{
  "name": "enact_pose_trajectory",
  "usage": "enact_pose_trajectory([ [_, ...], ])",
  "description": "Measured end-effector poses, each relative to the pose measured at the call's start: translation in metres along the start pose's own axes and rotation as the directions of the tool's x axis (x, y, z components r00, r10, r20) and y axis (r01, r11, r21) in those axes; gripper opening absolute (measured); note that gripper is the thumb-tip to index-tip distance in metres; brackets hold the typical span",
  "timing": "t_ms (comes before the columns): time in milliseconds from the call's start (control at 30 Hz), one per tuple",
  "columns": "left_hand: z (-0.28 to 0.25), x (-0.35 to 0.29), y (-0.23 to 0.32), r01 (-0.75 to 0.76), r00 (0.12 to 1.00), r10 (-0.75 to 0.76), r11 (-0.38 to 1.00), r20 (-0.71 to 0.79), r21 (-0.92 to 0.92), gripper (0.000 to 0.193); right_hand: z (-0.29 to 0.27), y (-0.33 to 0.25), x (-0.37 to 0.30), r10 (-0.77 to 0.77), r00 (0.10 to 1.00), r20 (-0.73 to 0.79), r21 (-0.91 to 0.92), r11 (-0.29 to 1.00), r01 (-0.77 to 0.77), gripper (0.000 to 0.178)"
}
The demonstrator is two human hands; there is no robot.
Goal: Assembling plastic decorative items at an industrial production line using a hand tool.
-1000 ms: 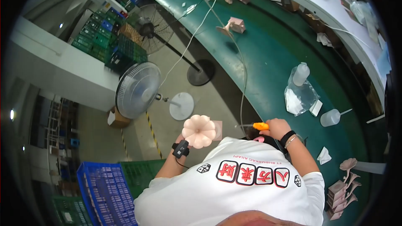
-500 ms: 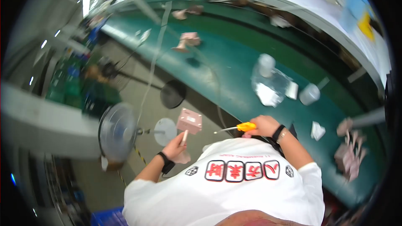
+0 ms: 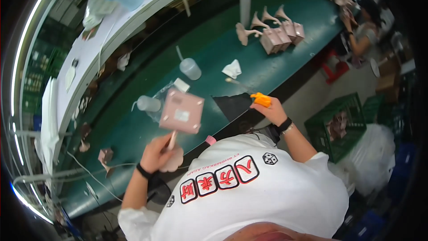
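My left hand (image 3: 154,154) is closed round the thin stem of a pink horned box (image 3: 183,109), held up over the green table. Its square underside, with small corner feet and a pale label, faces up, and a scalloped flare (image 3: 173,160) shows below my fingers. My right hand (image 3: 272,110) grips an orange-handled tool (image 3: 261,99) near the table's front edge. A thin, blurred shaft with a pale tip points from it to the upper left; its exact kind is unclear. Beside it a black cloth (image 3: 232,106) lies on the edge.
Several pink horned boxes (image 3: 281,38) stand in a row farther along the table (image 3: 214,91). Two translucent bottles (image 3: 191,69) and a crumpled white tissue (image 3: 232,69) lie nearer. A green crate (image 3: 336,129) stands on the floor at right. Another person (image 3: 363,35) works at the far right.
My body and view have turned to the right. The pink horned box, earlier above the floor beside the table, is now over the table. Both hands keep their hold.
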State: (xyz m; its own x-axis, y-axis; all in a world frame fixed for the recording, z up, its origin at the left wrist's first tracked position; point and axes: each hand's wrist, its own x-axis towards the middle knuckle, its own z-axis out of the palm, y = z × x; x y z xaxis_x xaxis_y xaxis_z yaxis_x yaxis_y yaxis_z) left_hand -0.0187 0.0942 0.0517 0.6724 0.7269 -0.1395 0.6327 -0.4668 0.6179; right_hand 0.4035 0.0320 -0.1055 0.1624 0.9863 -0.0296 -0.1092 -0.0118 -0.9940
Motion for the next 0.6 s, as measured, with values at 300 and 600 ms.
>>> enact_pose_trajectory([
  [300, 0.125, 0.295, 0.076, -0.285, 0.830, 0.325, 0.946, 0.454, -0.156, 0.052, -0.142, -0.015, -0.169, 0.169, 0.793, -0.585, 0.063, 0.984, -0.164, 0.026],
  [600, 0.265, 0.443, 0.105, 0.252, 0.648, 0.287, 0.794, 0.706, -0.554, 0.047, -0.216, 0.002, -0.256, 0.044, 0.618, -0.785, 0.028, 0.999, -0.035, 0.022],
])
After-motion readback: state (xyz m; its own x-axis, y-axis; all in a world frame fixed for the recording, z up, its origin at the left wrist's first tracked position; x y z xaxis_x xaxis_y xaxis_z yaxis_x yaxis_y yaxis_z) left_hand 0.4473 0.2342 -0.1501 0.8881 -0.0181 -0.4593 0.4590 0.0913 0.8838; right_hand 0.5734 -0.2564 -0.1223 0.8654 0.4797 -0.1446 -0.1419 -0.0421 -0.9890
